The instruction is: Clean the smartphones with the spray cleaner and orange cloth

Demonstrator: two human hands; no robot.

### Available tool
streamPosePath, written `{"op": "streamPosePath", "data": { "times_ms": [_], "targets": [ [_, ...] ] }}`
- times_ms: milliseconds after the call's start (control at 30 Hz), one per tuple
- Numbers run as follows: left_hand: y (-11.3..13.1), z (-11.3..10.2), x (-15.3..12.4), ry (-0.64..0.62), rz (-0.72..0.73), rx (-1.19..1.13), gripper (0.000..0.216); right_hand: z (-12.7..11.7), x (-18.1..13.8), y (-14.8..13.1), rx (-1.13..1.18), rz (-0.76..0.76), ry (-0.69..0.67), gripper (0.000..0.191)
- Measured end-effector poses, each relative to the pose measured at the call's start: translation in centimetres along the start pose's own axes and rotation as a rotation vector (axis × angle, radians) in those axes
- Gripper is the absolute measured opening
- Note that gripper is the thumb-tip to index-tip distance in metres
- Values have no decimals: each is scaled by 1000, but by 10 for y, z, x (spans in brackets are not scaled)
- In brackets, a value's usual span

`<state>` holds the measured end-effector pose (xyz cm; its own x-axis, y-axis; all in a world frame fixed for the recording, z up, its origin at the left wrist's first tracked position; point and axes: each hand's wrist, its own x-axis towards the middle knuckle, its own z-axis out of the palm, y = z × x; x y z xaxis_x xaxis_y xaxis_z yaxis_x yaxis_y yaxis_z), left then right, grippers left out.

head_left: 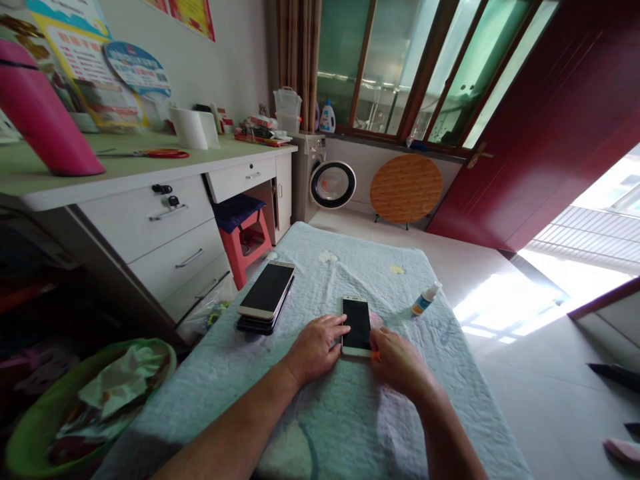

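Note:
A smartphone (357, 325) with a dark screen and a pale frame lies face up on the light blue quilted cloth (320, 413). My left hand (316, 347) rests at its left side, fingers stretched out, with fingertips touching the edge and screen. At the phone's lower right edge, my right hand (397, 360) is closed. A bit of bright orange shows under its fingers; what it is, I cannot make out. Left of my hands sits a stack of phones (267, 293), with a gold-framed one on top. A small spray bottle (426, 300) stands to the right.
A desk (250, 157) along the left carries a pink bottle (47, 117), scissors (167, 153) and a paper roll (190, 128). Below are a pink stool (245, 247) and a green basket (167, 373). Farther back are a washing machine with its door (333, 185) open and a round wooden board (406, 187).

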<state>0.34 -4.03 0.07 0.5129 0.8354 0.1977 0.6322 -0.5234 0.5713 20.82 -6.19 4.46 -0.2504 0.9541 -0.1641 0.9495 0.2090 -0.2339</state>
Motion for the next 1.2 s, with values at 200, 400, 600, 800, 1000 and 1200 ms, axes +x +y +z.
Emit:
{"op": "streamPosePath", "data": {
  "times_ms": [200, 400, 600, 800, 1000, 1200],
  "targets": [
    [1, -1, 0, 1, -7, 4, 46, -1, -1, -6, 32, -45, 30, 12],
    [4, -3, 0, -17, -20, -1, 46, 4, 2, -23, 77, -97, 53, 13],
    [5, -5, 1, -20, -18, -24, 46, 12, 6, -36, 154, -168, 91, 16],
    [3, -3, 1, -13, -25, -56, 43, 16, 7, -41, 229, -219, 123, 21],
    [4, -3, 2, -14, -22, -54, 42, 17, 9, -40, 187, -197, 109, 20],
    [5, -6, 1, -40, -15, -24, 47, 15, 7, -32, 99, -152, 80, 14]
  ]
}}
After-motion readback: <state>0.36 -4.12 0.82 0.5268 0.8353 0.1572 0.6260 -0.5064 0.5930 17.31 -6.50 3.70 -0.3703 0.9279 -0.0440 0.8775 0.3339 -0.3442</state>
